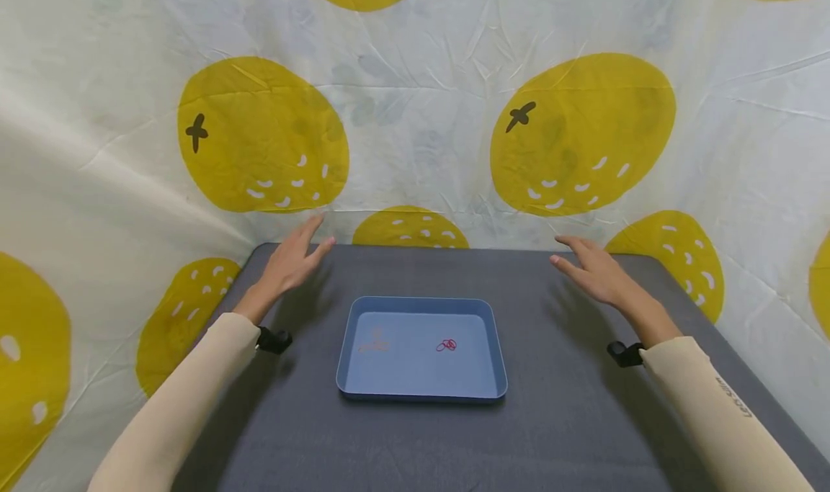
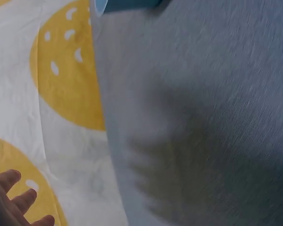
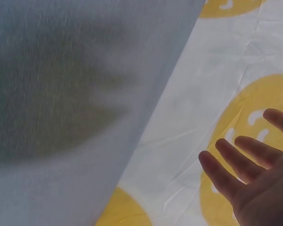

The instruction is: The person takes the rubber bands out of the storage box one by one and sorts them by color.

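Observation:
A shallow blue tray (image 1: 421,387) lies on the grey table between my two hands. Inside it, toward the left, are thin tan or orange loops (image 1: 374,346) that look like rubber bands, faint against the blue. A small tangle of red bands (image 1: 447,345) lies right of the tray's middle. My left hand (image 1: 289,263) hovers above the table left of the tray, fingers extended and holding nothing. On the other side, my right hand (image 1: 596,272) is raised too, its spread fingers (image 3: 221,174) empty. Neither hand touches the tray.
The grey tabletop (image 1: 415,449) surrounds the tray. Behind and beside it hangs a white cloth (image 1: 428,146) printed with big yellow fruit. Black straps with small devices sit at both wrists, by the beige sleeves (image 1: 188,405). A blue edge of the tray (image 2: 127,4) shows in the left wrist view.

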A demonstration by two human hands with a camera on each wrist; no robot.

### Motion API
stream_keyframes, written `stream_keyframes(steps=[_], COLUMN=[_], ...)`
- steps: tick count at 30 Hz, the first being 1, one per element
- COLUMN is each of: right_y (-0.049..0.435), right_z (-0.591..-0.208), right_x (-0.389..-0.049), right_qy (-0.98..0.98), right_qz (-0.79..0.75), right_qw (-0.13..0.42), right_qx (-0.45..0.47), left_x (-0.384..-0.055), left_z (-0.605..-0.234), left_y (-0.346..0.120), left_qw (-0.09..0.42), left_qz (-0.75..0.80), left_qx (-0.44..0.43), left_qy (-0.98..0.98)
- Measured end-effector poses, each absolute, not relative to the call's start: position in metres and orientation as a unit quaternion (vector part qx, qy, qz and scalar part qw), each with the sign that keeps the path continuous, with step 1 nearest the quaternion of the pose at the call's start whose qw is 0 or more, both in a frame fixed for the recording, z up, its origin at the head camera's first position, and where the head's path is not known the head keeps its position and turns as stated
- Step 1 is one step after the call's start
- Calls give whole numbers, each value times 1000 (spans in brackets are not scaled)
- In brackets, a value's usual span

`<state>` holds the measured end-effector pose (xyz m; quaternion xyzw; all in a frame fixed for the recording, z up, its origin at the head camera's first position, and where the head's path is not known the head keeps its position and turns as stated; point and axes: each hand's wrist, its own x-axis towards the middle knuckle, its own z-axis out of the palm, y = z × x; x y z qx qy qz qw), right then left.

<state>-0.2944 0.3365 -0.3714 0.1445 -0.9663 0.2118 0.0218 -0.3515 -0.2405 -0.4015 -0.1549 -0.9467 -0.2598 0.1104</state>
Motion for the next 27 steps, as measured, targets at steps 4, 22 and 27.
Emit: stream_keyframes(steps=[4, 22, 27], right_y=[327, 285, 271], right_z=[-374, -388, -398], right_x=[-290, -273, -268], right_qy=[-963, -950, -945], right_qz=[216, 245, 258], right_qw=[20, 17, 13], right_qx=[157, 190, 202], left_x=[-345, -309, -301], left_z=[-408, -447, -456], left_y=[-236, -201, -191], left_qw=[103, 48, 43], left_qz=[-296, -409, -434], left_qx=[-165, -171, -170], left_qy=[-935, -895, -883])
